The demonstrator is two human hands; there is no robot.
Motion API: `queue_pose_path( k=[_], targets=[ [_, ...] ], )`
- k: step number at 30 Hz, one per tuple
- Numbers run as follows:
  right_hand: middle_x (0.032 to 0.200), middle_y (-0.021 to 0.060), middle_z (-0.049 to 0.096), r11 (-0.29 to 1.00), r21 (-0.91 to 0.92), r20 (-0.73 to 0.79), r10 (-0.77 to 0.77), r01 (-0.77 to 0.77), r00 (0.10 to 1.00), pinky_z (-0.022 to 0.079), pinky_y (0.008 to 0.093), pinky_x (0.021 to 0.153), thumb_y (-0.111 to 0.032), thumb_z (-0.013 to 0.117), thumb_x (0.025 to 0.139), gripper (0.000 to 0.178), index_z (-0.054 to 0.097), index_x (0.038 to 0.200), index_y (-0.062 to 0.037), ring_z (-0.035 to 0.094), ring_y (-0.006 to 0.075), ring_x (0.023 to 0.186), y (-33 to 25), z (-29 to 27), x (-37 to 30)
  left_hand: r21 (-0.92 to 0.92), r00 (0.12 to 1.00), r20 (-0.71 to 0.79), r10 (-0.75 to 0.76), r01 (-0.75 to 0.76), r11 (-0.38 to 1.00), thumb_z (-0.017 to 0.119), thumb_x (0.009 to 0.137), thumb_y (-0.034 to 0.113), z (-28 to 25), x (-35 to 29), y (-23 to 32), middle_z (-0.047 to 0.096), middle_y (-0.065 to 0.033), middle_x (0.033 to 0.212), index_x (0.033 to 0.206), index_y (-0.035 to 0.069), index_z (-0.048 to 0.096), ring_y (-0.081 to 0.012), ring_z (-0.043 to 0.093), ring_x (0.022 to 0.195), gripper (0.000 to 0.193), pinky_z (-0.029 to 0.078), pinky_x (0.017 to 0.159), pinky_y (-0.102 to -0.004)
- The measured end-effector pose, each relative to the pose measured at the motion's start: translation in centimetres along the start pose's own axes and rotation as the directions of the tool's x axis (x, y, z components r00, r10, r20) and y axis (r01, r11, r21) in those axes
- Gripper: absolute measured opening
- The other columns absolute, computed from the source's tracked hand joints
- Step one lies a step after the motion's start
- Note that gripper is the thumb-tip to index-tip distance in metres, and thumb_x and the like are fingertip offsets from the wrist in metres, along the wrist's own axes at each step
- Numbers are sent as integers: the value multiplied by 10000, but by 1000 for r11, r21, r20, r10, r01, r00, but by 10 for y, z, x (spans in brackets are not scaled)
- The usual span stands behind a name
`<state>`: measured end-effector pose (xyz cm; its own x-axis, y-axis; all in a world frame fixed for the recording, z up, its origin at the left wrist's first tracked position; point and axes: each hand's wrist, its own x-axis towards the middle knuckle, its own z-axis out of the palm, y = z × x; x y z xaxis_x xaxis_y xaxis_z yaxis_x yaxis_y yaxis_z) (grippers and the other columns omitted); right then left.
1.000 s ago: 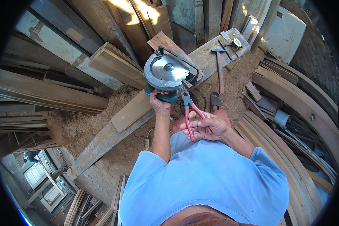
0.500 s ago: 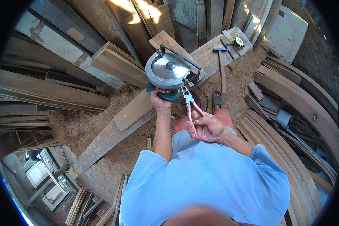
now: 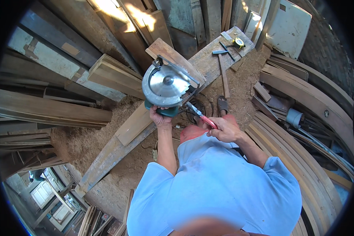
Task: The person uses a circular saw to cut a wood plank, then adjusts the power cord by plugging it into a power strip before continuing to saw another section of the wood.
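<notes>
Left hand (image 3: 160,117): grips green circular saw (image 3: 167,87) from beneath
Right hand (image 3: 224,129): closed on red-handled pliers (image 3: 200,115); tips at saw

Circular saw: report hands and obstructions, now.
Left hand grips circular saw by its green body, blade side up. Right hand holds red-handled pliers, tips at the saw. Hammer lies clear on plank.
</notes>
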<state>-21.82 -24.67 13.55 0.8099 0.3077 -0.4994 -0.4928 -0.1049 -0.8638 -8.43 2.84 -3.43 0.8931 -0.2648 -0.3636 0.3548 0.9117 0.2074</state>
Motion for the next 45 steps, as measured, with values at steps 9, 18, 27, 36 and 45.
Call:
queue_pose_path(
  k=[9,18,27,36,45],
  targets=[
    [853,117,655,996,-64,46,70,-67,996,536,383,771,46,558,806,203,589,1005,20,674,227,843,8,-14,15,6,995,-97,21,-21,1000,709,702,198,-14,-17,6,624,-178,1372,1342,3,576,-374,612,1243,682,506,1062,-586],
    [837,68,623,993,46,0,106,-106,994,519,350,732,71,494,786,224,583,980,3,627,181,820,12,-17,20,32,989,-144,27,-23,999,697,706,181,-10,-16,8,626,-165,1369,1345,16,578,-371,605,1247,671,491,1086,-569],
    [852,46,613,964,213,-29,172,-162,985,539,321,698,99,491,800,234,586,973,-26,643,152,810,18,-14,20,-3,997,-73,12,-12,1000,709,754,181,-9,-15,10,631,-163,1369,1335,4,586,-344,610,1248,620,487,1091,-554],
    [879,48,622,927,312,-77,241,-207,967,546,310,663,91,507,831,204,587,986,-15,645,143,795,18,-11,24,14,995,-93,25,-24,1000,700,735,180,-10,-14,10,638,-163,1354,1332,13,591,-358,614,1238,630,496,1079,-566],
    [889,49,616,969,120,59,208,-214,976,557,301,648,93,490,831,196,585,951,-29,644,129,851,27,-2,23,1,998,-63,25,-25,1000,711,774,169,-5,-15,10,645,-155,1351,1329,7,597,-338,622,1233,589,491,1085,-551]
  ],
)
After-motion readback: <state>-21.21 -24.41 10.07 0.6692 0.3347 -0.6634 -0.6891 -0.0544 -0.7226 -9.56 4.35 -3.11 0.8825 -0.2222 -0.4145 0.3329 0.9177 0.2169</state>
